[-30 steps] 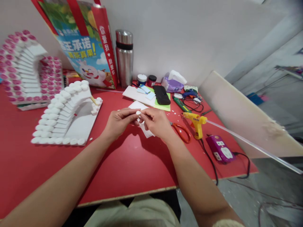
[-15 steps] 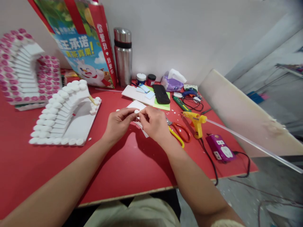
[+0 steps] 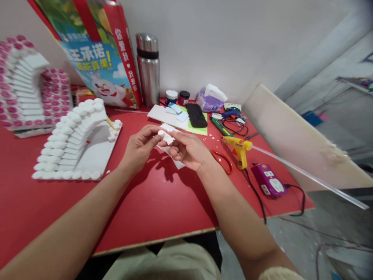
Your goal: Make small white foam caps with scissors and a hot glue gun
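Above the middle of the red table, my left hand (image 3: 142, 144) pinches a small white paper strip (image 3: 165, 136) with a rolled end between thumb and fingers. My right hand (image 3: 189, 149) has its fingertips on the strip's other end, the lower fingers loosely curled. White sheets (image 3: 176, 162) lie under the hands, partly hidden by them. To the left stands a white model staircase (image 3: 77, 144) edged with rows of white paper rolls. Close to my right forearm are the red-orange handles of a hand tool (image 3: 223, 162), its head hidden by my hand.
A yellow glue gun (image 3: 239, 149) with a long clear glue stick (image 3: 305, 175) lies at the right, near a purple power strip (image 3: 269, 181). Behind are a phone (image 3: 196, 115), a tissue pack (image 3: 211, 101), a steel flask (image 3: 148, 74) and a pink-and-white staircase model (image 3: 27, 97).
The white piece between my hands now shows as a longer strip. My right hand has loosened and turned, its fingers less tightly bunched. The view has shifted slightly.
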`<state>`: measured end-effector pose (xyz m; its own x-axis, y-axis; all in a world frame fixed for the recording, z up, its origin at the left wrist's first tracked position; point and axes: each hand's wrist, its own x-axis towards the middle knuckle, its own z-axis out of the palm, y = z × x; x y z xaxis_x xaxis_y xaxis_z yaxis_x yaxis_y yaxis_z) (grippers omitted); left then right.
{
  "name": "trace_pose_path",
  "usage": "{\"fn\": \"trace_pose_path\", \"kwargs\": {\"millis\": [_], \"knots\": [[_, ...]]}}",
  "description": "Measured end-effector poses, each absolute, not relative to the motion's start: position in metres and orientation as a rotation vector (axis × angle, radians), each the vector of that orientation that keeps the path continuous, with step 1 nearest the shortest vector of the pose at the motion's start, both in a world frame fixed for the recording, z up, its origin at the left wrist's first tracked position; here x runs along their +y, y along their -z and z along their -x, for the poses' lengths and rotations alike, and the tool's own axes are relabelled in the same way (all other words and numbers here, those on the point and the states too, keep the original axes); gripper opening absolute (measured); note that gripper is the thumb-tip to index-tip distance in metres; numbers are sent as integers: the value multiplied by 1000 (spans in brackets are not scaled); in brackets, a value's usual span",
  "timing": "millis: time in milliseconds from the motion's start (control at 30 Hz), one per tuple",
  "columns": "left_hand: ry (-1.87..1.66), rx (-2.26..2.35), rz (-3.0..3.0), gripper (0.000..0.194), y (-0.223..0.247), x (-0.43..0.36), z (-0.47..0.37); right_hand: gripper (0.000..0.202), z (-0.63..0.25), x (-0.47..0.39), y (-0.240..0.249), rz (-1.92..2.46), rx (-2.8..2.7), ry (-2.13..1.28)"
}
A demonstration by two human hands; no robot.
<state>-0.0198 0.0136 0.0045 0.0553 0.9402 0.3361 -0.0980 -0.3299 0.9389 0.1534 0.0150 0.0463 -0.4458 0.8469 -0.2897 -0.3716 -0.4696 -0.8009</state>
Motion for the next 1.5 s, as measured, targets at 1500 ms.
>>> {"fn": "trace_pose_path", "kwargs": {"millis": [1500], "knots": [[-1263,952,-1545,15,-4,18,28,24,-155,11,-44,1125,-1184,-1703]]}}
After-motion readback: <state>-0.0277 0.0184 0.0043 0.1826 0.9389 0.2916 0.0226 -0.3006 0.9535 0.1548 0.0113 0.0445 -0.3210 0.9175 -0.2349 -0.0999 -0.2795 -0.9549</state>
